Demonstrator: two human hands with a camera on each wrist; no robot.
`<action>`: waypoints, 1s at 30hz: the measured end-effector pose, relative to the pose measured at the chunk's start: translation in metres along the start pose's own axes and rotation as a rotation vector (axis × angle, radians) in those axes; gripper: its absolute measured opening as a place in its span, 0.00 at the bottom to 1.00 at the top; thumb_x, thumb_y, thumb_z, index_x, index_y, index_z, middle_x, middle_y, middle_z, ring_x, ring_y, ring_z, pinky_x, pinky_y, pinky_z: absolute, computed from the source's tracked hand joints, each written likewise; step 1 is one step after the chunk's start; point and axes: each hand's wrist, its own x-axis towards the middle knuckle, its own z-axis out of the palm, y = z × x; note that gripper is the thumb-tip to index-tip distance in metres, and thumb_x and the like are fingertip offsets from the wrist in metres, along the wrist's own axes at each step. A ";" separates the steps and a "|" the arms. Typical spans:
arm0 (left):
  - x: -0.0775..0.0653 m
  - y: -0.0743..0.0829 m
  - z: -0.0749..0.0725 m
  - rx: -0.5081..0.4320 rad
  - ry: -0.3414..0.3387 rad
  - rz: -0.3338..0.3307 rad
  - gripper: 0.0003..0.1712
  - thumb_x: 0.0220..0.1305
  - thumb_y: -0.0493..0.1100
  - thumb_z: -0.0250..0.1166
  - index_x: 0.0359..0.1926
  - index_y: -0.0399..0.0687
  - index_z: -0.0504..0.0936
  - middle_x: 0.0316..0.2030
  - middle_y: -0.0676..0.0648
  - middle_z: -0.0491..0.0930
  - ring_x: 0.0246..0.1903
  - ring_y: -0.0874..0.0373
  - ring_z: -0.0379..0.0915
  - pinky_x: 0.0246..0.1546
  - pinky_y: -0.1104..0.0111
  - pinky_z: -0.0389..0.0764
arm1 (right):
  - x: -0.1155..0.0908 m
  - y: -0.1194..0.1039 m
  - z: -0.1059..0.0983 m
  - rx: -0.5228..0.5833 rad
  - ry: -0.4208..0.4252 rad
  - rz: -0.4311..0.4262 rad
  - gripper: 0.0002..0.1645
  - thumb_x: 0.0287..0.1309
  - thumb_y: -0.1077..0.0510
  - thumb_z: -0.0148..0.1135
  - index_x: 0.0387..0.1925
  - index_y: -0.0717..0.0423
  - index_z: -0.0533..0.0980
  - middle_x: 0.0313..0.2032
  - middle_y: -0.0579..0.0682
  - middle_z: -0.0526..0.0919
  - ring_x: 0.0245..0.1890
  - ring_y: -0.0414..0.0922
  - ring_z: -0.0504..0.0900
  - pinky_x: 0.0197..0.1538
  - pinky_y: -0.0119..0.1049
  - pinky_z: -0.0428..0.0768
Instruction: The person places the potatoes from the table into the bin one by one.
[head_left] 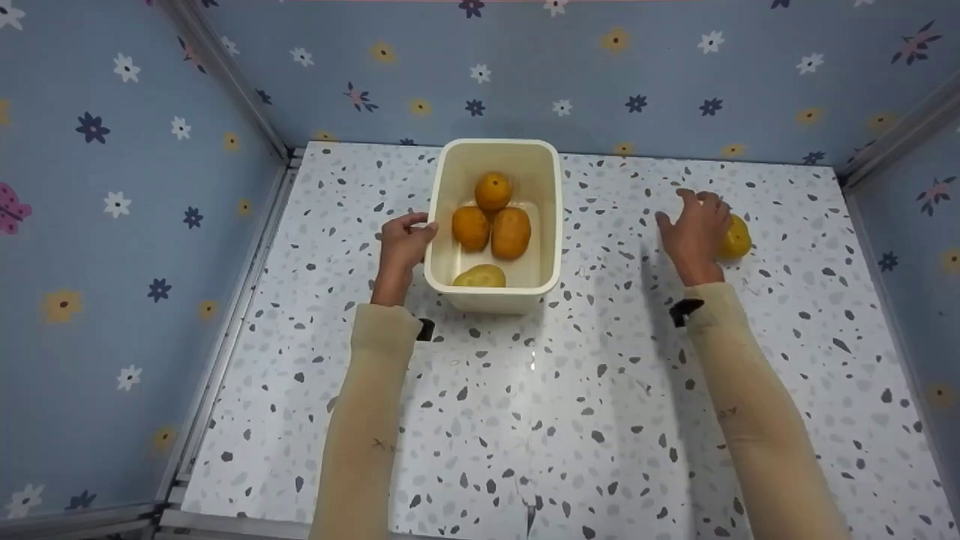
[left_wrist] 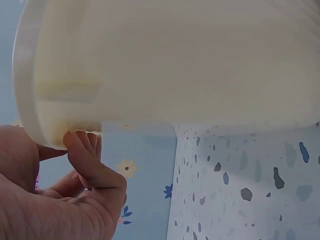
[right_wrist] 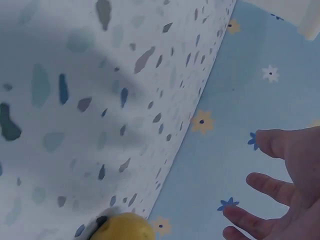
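A cream plastic bin (head_left: 495, 301) stands upright at the back middle of the table. Inside it are an upper orange fruit (head_left: 493, 191), a left one (head_left: 471, 229) and a right one (head_left: 511, 234), with a yellow-green fruit (head_left: 480, 277) by the near wall. My left hand (head_left: 406, 241) pinches the bin's left rim; the left wrist view shows thumb and fingers (left_wrist: 95, 165) at that edge. Off to the right, my right hand (head_left: 694, 234) is spread above the table beside a yellow fruit (head_left: 736, 238), which it partly covers. Nothing is in its fingers (right_wrist: 270, 187).
The speckled white table (head_left: 570, 420) meets a blue flowered panel (head_left: 525, 75) behind the bin. More flowered panels flank it, the left one (head_left: 112, 285) along a metal frame rail (head_left: 225, 345).
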 end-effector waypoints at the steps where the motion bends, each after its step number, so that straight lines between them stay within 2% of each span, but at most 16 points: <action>1: 0.000 0.000 0.000 0.000 0.000 -0.001 0.22 0.76 0.38 0.63 0.66 0.34 0.80 0.55 0.31 0.83 0.40 0.50 0.84 0.29 0.73 0.82 | -0.001 0.007 -0.001 0.003 0.005 0.004 0.33 0.74 0.53 0.63 0.73 0.64 0.70 0.70 0.72 0.66 0.72 0.69 0.61 0.77 0.64 0.53; 8: -0.002 0.000 0.002 0.001 0.001 0.009 0.21 0.76 0.38 0.62 0.65 0.33 0.81 0.56 0.28 0.82 0.50 0.39 0.85 0.28 0.74 0.82 | -0.004 0.041 -0.007 -0.034 0.024 0.030 0.37 0.71 0.54 0.67 0.74 0.65 0.68 0.72 0.75 0.63 0.75 0.71 0.57 0.78 0.65 0.48; 15: 0.000 -0.002 0.002 0.016 0.009 -0.003 0.21 0.75 0.39 0.62 0.64 0.35 0.82 0.53 0.29 0.83 0.42 0.45 0.85 0.26 0.74 0.81 | -0.007 0.067 -0.012 -0.066 -0.023 0.062 0.43 0.69 0.56 0.69 0.77 0.66 0.63 0.72 0.76 0.62 0.76 0.72 0.53 0.79 0.66 0.44; 24: 0.000 -0.001 0.003 0.044 0.016 -0.010 0.22 0.75 0.40 0.63 0.65 0.36 0.81 0.52 0.31 0.83 0.44 0.45 0.85 0.26 0.73 0.81 | -0.008 0.087 -0.008 -0.107 -0.052 0.108 0.41 0.68 0.58 0.69 0.75 0.66 0.63 0.70 0.77 0.63 0.75 0.74 0.54 0.78 0.67 0.44; 30: -0.002 0.000 0.002 0.014 0.003 0.005 0.23 0.75 0.38 0.63 0.66 0.34 0.80 0.55 0.27 0.82 0.52 0.36 0.84 0.27 0.74 0.81 | -0.009 0.092 -0.004 -0.110 -0.028 0.084 0.39 0.70 0.60 0.67 0.75 0.66 0.63 0.67 0.79 0.65 0.73 0.75 0.56 0.78 0.69 0.46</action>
